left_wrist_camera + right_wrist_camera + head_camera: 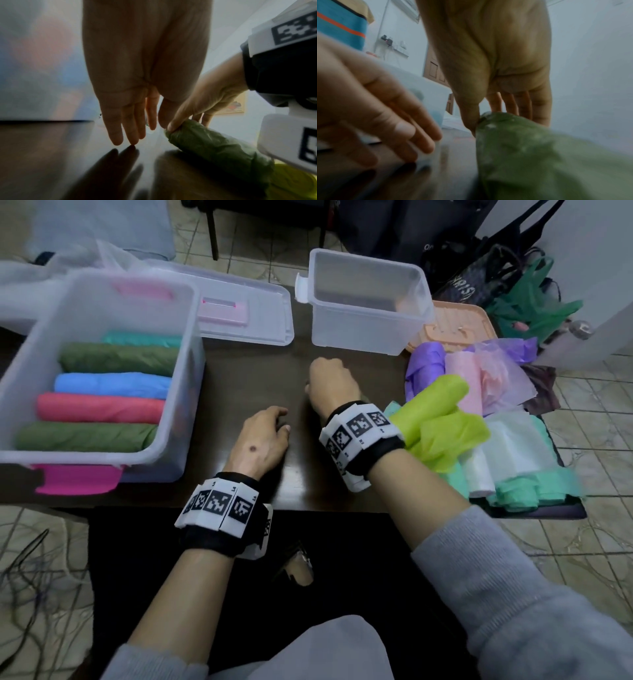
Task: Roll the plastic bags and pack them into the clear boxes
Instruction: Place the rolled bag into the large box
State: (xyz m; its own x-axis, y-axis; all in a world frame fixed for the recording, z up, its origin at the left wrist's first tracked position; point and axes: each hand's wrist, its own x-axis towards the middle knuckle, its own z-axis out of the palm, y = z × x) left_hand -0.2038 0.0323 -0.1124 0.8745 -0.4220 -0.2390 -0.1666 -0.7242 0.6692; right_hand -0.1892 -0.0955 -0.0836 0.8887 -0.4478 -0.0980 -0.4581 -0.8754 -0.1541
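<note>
Right hand grips crinkled green roll (plastic); left hand fingers loose.

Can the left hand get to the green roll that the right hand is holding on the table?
Probably yes. The left hand rests open on the table, right beside the right hand, which grips the green roll. Only bare tabletop shows between the left fingertips and the roll's near end.

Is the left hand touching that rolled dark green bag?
Apart. In the left wrist view the left hand points its straight fingers at the table, with a clear gap to the rolled dark green bag, which the right hand grips.
</note>
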